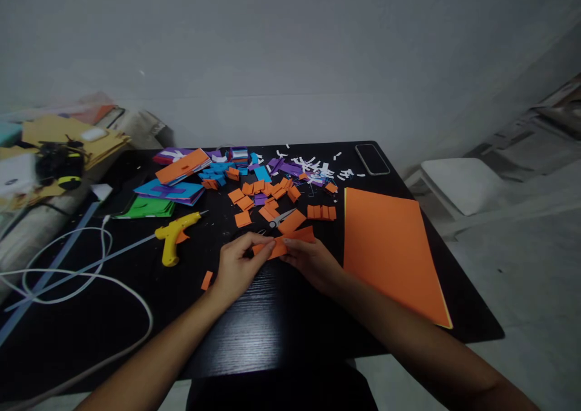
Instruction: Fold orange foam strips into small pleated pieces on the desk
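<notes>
A strip of orange paper (282, 249) is held between my two hands, low over the table's middle. My left hand (240, 262) pinches its left end with thumb and fingers. On the other side, my right hand (313, 262) grips the right part, the fingers partly hidden behind it. Just beyond lie scissors (282, 218), partly covered by a loose orange paper piece (293, 221). Several small folded orange pieces (245, 203) are scattered past them. A joined row of folded orange paper (321, 212) rests to the right of the scissors.
A yellow glue gun (175, 238) lies left, near a looping white cable (131, 287). Folded paper stacks (170, 190) stand at back left. White scraps (313, 166) spread at the back. Orange sheets (390, 247) and a phone (372, 159) occupy the right side.
</notes>
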The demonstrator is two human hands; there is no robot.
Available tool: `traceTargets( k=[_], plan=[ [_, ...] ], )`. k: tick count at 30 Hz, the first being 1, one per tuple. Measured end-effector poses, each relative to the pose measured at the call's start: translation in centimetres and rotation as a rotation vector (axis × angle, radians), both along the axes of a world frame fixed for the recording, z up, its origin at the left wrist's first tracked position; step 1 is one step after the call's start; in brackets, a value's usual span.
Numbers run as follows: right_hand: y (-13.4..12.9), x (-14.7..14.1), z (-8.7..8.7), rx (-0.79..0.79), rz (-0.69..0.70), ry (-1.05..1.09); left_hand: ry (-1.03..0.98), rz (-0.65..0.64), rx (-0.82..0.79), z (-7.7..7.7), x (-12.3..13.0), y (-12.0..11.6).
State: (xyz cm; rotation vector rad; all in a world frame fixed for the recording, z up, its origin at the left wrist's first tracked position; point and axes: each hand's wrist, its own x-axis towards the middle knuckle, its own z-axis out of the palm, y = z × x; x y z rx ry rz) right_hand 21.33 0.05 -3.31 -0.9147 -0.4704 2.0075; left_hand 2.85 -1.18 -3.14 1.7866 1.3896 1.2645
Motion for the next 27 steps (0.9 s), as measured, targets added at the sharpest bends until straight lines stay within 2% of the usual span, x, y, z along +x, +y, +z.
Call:
traceTargets(
  k=[10,18,27],
  plan=[
    [-0.26,-0.43,0.71,0.044,-0.098,-0.061,-0.072,0.053,-0.082,0.27,0.68,-0.01],
    [-0.03,-0.26,0.66,0.066,-0.076,-0.143,-0.096,0.069,-0.138,0.49,0.43,0.04],
    [0.19,0.08,0.14,0.062,-0.012,-0.115,-0.193,0.103,-0.239,0.63,0.15,0.82]
  ],
)
